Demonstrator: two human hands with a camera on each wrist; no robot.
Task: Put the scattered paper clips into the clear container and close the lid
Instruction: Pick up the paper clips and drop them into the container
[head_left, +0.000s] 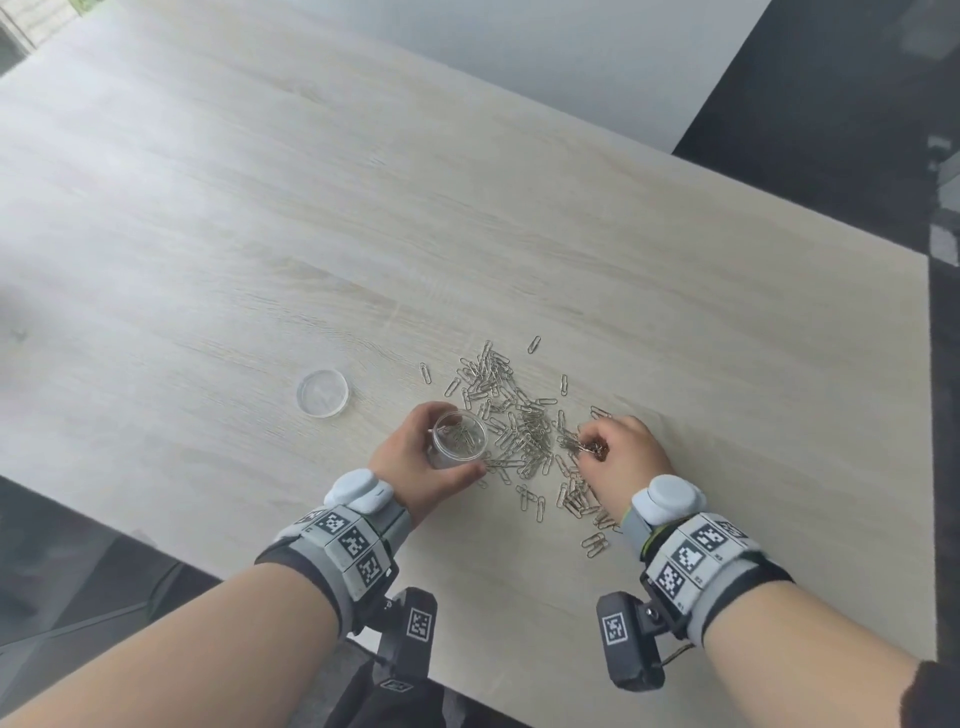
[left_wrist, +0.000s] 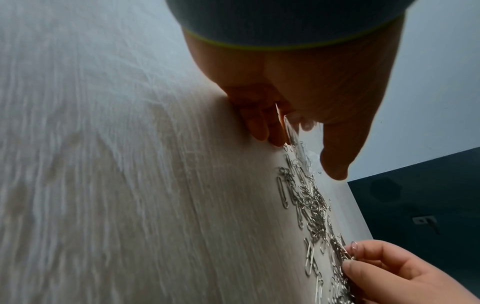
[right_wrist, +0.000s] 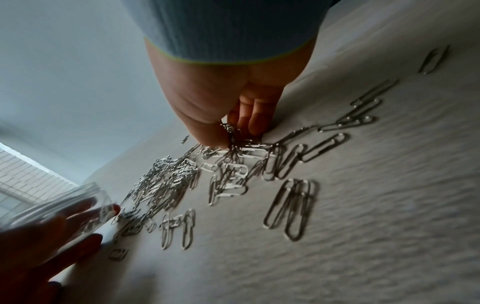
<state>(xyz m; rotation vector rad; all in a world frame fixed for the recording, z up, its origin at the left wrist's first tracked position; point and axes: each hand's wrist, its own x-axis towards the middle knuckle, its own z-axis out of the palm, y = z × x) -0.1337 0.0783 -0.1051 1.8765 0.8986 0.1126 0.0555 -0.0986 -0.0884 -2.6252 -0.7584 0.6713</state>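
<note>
A pile of silver paper clips (head_left: 519, 426) lies scattered on the pale wooden table (head_left: 260, 234). My left hand (head_left: 421, 462) grips a small clear container (head_left: 460, 439) at the pile's left edge, mouth upward, with a few clips inside. In the right wrist view the container (right_wrist: 64, 203) shows at lower left, fingers wrapped round it. My right hand (head_left: 618, 452) pinches a bunch of clips (right_wrist: 231, 133) at the pile's right side, fingertips down on the table. Its round clear lid (head_left: 322, 393) lies flat to the left of the container.
Loose clips (head_left: 595, 543) trail toward the near table edge by my right wrist. The table's right edge (head_left: 927, 415) borders dark floor. A white wall stands beyond the far edge.
</note>
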